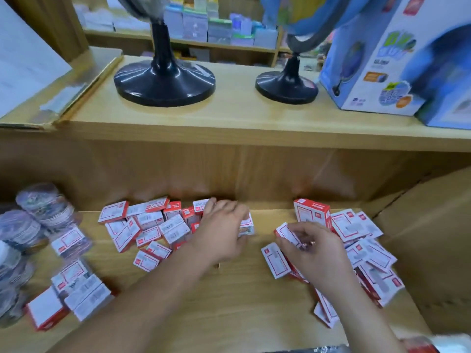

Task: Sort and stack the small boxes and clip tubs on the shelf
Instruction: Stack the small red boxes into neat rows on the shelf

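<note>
Several small red-and-white boxes (150, 226) lie scattered on the lower wooden shelf (229, 296). My left hand (224, 225) reaches into the right end of this heap, palm down, fingers curled over a small box (247, 227). My right hand (308, 248) pinches another small box (286, 233) by its edge, just left of a second loose pile (367, 253). One box (312, 215) stands upright behind that pile. Round clear clip tubs (44, 205) are stacked at the far left, blurred. More boxes (76, 289) lie in front of the tubs.
The upper shelf board (229, 121) overhangs the working shelf and carries two black globe stands (164, 80) (286, 85) and a blue globe carton (377, 59). A cardboard carton (433, 250) walls off the right side. A flat cardboard piece (51, 98) lies at upper left.
</note>
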The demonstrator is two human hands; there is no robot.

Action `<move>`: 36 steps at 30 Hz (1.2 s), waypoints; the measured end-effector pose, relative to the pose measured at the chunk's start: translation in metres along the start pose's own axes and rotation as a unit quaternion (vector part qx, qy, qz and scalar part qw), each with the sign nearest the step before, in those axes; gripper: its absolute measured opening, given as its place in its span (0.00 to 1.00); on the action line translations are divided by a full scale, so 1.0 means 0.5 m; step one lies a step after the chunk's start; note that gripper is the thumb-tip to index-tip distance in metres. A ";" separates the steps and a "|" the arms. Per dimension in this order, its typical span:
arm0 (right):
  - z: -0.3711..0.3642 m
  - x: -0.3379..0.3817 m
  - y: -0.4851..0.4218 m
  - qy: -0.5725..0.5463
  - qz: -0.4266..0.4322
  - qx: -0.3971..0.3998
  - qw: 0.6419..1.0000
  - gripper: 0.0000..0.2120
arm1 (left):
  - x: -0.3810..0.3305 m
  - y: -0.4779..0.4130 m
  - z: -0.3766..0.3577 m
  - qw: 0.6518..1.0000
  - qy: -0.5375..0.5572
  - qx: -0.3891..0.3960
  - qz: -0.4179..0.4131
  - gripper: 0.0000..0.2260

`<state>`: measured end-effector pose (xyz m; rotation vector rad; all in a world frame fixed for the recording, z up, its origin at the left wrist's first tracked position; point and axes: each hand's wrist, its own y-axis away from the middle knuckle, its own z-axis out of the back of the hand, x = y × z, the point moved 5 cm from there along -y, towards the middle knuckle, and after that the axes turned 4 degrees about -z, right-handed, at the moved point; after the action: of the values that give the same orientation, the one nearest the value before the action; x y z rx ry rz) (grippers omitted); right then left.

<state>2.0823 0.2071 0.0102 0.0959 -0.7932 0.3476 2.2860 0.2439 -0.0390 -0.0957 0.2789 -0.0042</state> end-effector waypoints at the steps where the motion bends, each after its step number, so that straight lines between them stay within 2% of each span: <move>1: 0.008 -0.007 0.010 -0.028 -0.010 -0.001 1.000 0.10 | -0.002 -0.003 -0.004 1.000 0.001 -0.002 -0.002 0.18; 4: 0.023 -0.034 0.023 -0.069 -0.038 -0.005 0.997 0.08 | -0.008 -0.011 -0.002 1.000 0.010 -0.021 -0.013 0.17; 9: 0.019 -0.042 0.031 -0.062 -0.042 -0.013 0.997 0.18 | -0.051 0.059 0.038 0.987 0.109 -0.114 -0.013 0.21; 15: -0.022 -0.005 0.022 -0.081 0.013 -0.010 0.997 0.16 | -0.071 0.210 0.047 0.973 0.131 -0.190 0.030 0.24; 18: -0.071 0.013 0.027 -0.045 0.032 0.020 0.998 0.15 | -0.055 0.266 0.021 0.975 0.134 -0.166 0.061 0.25; 21: -0.125 0.019 0.044 0.057 0.042 0.085 0.994 0.10 | -0.056 0.312 0.001 0.981 0.122 -0.142 0.046 0.23; 22: -0.138 0.015 0.051 0.091 0.046 0.102 0.989 0.10 | -0.056 0.322 -0.002 0.983 0.116 -0.138 0.038 0.23; 24: -0.153 -0.008 0.071 0.141 0.039 0.122 0.982 0.17 | -0.053 0.336 -0.012 0.983 0.128 -0.127 0.029 0.21; 30: -0.141 -0.060 0.120 0.267 0.035 0.053 0.962 0.18 | -0.036 0.362 -0.044 0.980 0.156 -0.110 0.060 0.26; 36: -0.131 -0.029 0.128 0.267 0.046 0.004 0.963 0.16 | -0.019 0.377 -0.044 0.970 0.208 -0.117 0.055 0.29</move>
<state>2.0955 0.2773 -0.0488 -0.0288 -0.2611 0.4409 2.2693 0.4298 -0.0752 -0.3148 0.7038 0.1201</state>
